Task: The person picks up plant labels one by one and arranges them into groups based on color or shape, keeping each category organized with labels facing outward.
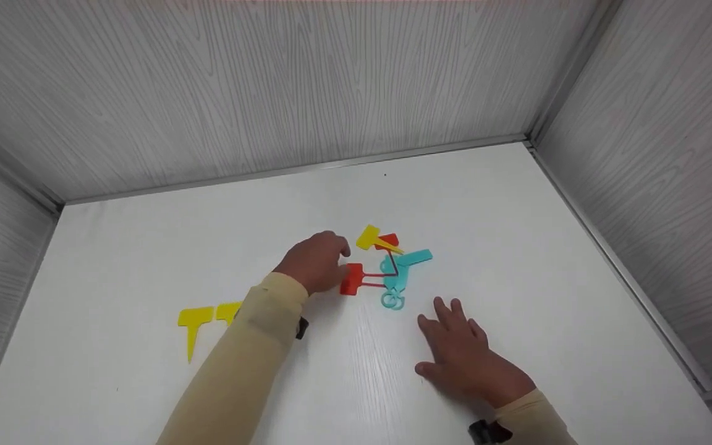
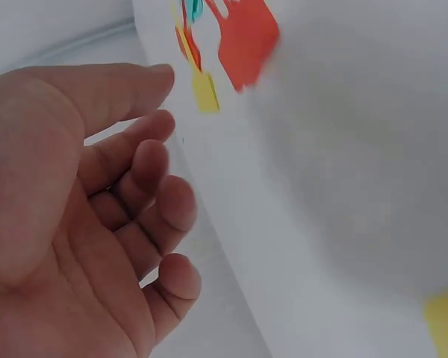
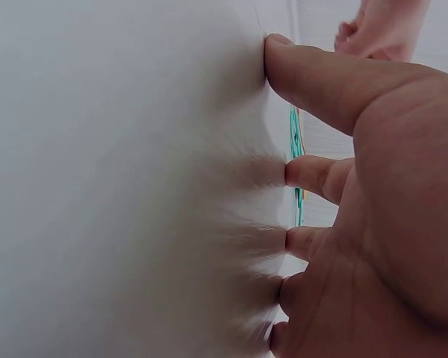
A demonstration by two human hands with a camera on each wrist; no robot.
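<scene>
Left hand (image 1: 314, 261) hovers loose-fingered, gripping nothing, just beside the red plant tag (image 1: 352, 279), while right hand (image 1: 464, 354) lies flat on the surface (image 1: 517, 247) nearby.

Bright, even light fills the white table (image 1: 517, 235), with only soft shadows under both arms and no glare. Both wrist views are blurry, the red tag (image 2: 246, 37) smeared.

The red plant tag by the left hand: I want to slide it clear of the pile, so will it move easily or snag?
The red plant tag looks thin, flat and light, so it should slide easily on the smooth white table. Its narrow stem runs under the teal tags, so it may drag them. It probably flexes slightly.
</scene>
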